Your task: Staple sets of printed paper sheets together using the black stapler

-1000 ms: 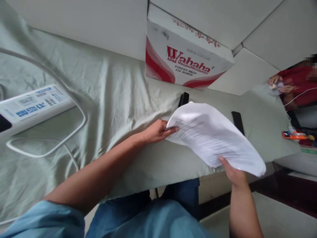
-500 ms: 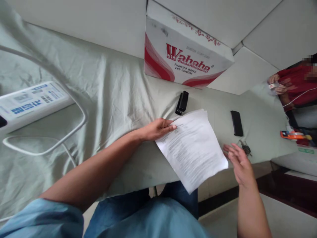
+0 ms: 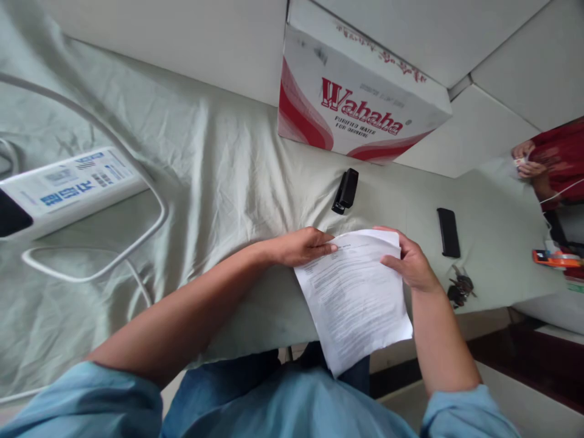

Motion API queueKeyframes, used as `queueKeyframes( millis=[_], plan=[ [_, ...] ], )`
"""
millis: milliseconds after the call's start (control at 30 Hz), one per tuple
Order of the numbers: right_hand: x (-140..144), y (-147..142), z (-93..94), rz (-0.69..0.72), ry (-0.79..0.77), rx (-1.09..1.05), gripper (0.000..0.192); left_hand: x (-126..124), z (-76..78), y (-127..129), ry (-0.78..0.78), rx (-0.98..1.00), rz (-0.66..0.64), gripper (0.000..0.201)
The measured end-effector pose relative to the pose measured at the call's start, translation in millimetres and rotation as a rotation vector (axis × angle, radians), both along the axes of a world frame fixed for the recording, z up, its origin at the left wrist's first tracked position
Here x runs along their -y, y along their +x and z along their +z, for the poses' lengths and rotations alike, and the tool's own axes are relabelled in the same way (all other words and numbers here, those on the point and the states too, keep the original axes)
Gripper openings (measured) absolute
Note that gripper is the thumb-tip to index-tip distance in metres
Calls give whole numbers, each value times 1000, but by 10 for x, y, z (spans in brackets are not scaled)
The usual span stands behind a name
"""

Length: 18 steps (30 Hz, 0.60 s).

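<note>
I am seeing a white power strip (image 3: 68, 188) lying at nine o'clock on the pale green cloth (image 3: 219, 170), its cable (image 3: 114, 243) looping toward the middle. My left hand (image 3: 303, 246) is pressing down on the top left corner of the stack of printed papers (image 3: 356, 298), fingers stretched flat over the sheet's edge, thumb tucked under where I cannot make it out. The papers are lying at the centre, their lower end hanging past the table's near edge at six o'clock. At twelve o'clock a black stapler (image 3: 345, 191) is sitting just beyond the papers, and behind it a red and white Wahaha carton (image 3: 360, 109). My right hand (image 3: 410, 263) is pinching the top right corner of the papers. At three o'clock a black phone (image 3: 448, 232) and a bunch of keys (image 3: 460, 286) are resting near that hand.
</note>
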State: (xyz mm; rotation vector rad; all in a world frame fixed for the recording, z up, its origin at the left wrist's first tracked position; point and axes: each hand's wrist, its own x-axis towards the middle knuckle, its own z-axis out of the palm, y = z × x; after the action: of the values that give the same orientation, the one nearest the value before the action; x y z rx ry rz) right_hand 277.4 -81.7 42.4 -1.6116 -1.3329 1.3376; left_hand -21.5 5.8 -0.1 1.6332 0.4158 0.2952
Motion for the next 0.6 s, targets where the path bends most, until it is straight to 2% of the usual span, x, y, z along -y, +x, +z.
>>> queueKeyframes(
  millis=[67,133,267,367,500,600],
  plan=[
    [-29,-47,-35,-32,15,92,36,-10,-4,-1,6,-35,41,44],
    [-32,-64,-76,-69,17,112,30,-25,-10,-8,-2,-63,115,39],
    [-12,-57,-131,-207,-22,15,34,-40,-40,-24,-28,-60,322,45],
    [4,-30,-135,-306,-44,-22,42,-18,-69,5,-24,-102,459,38],
    [-8,59,-132,-256,-129,-14,48,-4,-21,135,25,-259,643,27],
    [-70,157,-161,-238,-184,15,50,-75,86,253,61,-396,700,28]
  ],
)
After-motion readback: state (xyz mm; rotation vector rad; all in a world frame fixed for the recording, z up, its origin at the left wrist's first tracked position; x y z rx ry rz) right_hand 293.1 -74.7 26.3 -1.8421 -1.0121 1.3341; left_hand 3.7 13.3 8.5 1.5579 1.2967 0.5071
